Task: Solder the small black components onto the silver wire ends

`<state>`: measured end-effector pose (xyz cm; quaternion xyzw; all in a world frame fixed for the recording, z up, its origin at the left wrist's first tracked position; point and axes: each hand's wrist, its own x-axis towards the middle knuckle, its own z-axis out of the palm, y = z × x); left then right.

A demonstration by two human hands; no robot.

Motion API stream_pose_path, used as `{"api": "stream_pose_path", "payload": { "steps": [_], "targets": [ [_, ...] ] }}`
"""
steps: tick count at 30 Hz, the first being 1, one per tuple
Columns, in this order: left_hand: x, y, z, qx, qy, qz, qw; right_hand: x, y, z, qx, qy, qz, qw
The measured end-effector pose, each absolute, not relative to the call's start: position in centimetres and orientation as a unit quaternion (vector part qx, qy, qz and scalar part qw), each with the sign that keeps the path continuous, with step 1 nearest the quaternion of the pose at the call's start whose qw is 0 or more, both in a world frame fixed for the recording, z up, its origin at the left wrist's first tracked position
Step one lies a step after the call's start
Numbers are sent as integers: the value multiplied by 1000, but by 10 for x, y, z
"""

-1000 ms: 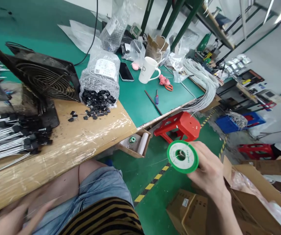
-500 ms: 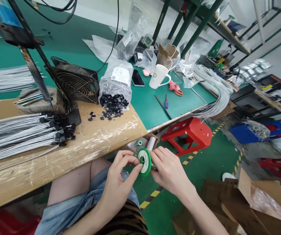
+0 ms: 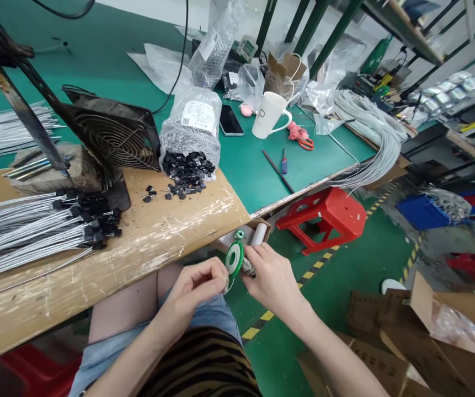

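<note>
A green-rimmed spool of solder wire [image 3: 236,258] is held over my lap, just off the bench's front edge. My right hand [image 3: 272,278] grips it from the right, with fingers around the silvery windings. On its left side my left hand [image 3: 202,281] is closed in a pinch, fingertips close to the spool's rim. A thin strand of solder wire [image 3: 231,284] curves between those fingertips and the spool's lower edge. Bundled grey cables [image 3: 34,237] with black connector ends lie on the bench to the left.
Black small parts [image 3: 190,171] spill from a clear plastic bag [image 3: 196,118] beside a fan [image 3: 115,138]. An open box [image 3: 224,242] sits below the bench edge, near a red stool [image 3: 324,218]. A mug [image 3: 268,116], a phone [image 3: 231,119] and a screwdriver [image 3: 284,162] lie farther back.
My left fingers have moved left, away from the spool's centre hole, with a strand of wire between them and the spool. The spool has turned and shifted slightly left; the camera view has shifted.
</note>
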<state>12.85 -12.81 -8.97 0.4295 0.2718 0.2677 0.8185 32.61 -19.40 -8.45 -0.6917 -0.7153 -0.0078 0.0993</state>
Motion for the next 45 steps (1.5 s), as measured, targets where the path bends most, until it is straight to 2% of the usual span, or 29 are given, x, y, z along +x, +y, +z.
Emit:
{"api": "stream_pose_path", "payload": {
  "steps": [7,12,19,23,29,38,45],
  "targets": [
    [127,-112,-90,383,288,263,837,312,-191,-96,-634,-773,-21,25],
    [130,-111,-93,328,270,317,848,317,-193,-95,-564,-825,-23,28],
    [137,-120,-103,320,267,337,844,341,-217,-98,-502,-859,-28,93],
    [145,-128,-109,339,274,350,829,347,-232,-101,-500,-852,-48,145],
    [133,-140,-118,330,281,354,829,345,-249,-96,-503,-844,-47,179],
    [104,-167,-138,342,367,292,815,300,-293,-126,-553,-792,56,253],
    [82,-182,-135,431,403,214,779,280,-286,-136,-568,-751,96,321]
  ]
}}
